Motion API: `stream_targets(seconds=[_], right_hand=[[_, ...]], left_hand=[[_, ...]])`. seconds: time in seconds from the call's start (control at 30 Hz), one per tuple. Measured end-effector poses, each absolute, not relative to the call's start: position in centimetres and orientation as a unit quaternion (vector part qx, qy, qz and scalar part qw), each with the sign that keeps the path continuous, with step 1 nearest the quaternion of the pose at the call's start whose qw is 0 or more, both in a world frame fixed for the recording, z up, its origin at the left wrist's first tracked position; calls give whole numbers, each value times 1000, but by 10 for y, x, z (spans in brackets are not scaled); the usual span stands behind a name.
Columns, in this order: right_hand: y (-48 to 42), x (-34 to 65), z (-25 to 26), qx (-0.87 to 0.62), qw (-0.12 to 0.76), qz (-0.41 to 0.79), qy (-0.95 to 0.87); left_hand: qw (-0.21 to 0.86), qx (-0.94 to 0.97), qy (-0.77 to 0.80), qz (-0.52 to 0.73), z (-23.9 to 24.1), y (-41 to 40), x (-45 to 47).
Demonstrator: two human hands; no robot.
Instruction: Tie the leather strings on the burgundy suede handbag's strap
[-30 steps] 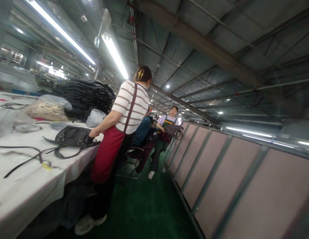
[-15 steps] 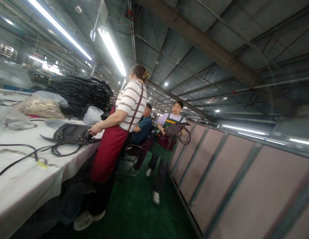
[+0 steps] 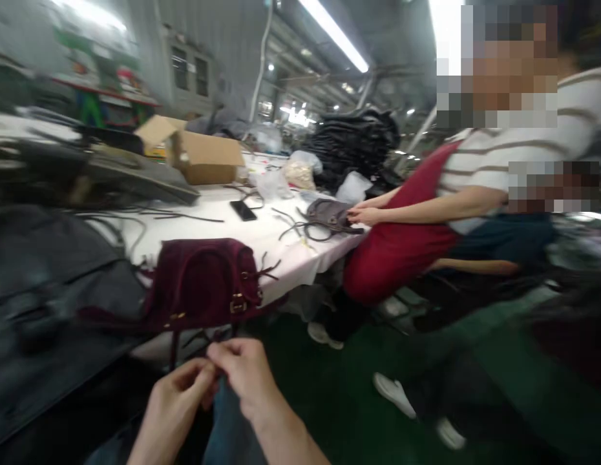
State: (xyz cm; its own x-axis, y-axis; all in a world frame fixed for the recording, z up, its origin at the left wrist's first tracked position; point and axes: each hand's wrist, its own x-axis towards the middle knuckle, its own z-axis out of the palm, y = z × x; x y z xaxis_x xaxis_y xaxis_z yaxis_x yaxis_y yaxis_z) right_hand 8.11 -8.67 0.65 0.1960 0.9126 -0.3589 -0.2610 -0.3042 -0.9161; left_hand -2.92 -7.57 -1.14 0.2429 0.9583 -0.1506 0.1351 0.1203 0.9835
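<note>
My left hand [image 3: 177, 394] and my right hand [image 3: 249, 371] are close together low in the head view, both closed in a pinch with fingertips meeting. Whatever lies between them is too small and dark to make out. Just above, a burgundy bag [image 3: 172, 284] with handles and gold-coloured buckles rests at the table's front edge. Its thin straps hang down toward my fingers. To the left, a heap of dark grey bag-like pieces [image 3: 48, 258] is blurred.
A white-covered table [image 3: 184, 229] carries a black phone [image 3: 243, 210], a cardboard box [image 3: 210, 161] and loose straps. At right, a person in a red apron [image 3: 402, 239] handles a dark grey bag [image 3: 324, 212]. Another person's legs [image 3: 426, 400] are on the green floor.
My view has swung left and down. Both my hands and the burgundy bag have come into sight. The co-worker in the red apron now appears farther right.
</note>
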Motion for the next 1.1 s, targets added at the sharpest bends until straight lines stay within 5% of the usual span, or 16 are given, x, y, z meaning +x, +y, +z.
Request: stream_targets(seconds=[0.7, 1.1], right_hand=[[-86, 93, 0, -593, 508, 555, -288], [-84, 108, 5, -392, 450, 760, -257]], left_hand=[[712, 402, 443, 368, -9, -82, -39], [817, 276, 364, 353, 1, -81, -53]])
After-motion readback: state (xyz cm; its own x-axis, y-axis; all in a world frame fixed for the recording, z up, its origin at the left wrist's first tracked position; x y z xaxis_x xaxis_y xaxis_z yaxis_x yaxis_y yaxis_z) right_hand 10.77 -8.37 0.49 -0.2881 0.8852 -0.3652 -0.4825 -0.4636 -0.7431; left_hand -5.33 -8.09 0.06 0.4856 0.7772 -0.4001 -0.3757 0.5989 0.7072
